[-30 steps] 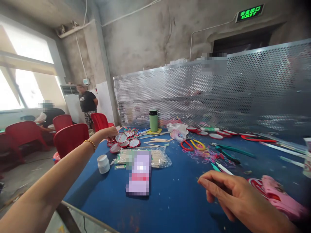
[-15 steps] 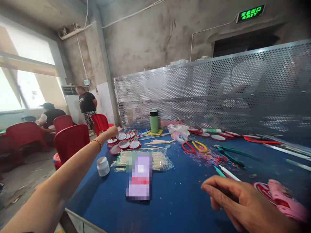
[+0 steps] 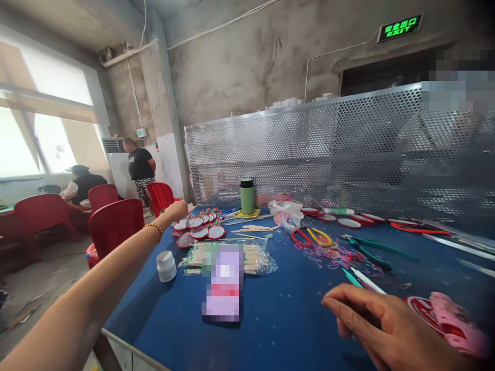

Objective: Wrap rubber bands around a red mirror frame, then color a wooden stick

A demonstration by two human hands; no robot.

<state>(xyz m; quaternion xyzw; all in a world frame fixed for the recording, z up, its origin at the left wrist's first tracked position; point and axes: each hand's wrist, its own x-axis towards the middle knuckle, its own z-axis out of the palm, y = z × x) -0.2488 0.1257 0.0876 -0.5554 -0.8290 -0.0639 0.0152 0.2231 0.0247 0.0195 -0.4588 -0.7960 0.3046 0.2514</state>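
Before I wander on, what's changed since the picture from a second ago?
The left hand brought its wrist slightly forward near the round red-rimmed white discs; whether it grasped or released anything is hidden. Behind the silver perforated metal screen, a person moved rightward in view. The right hand, green cylindrical bottle and small white plastic jar stayed about where they were.

From my position, the counter (image 3: 282, 319) offers an open lane between the purple item (image 3: 222, 306) and the right hand (image 3: 373, 322). Farther back, the teal pliers (image 3: 382, 247), green bottle (image 3: 247, 198) and perforated panel (image 3: 294, 149) obstruct passage.
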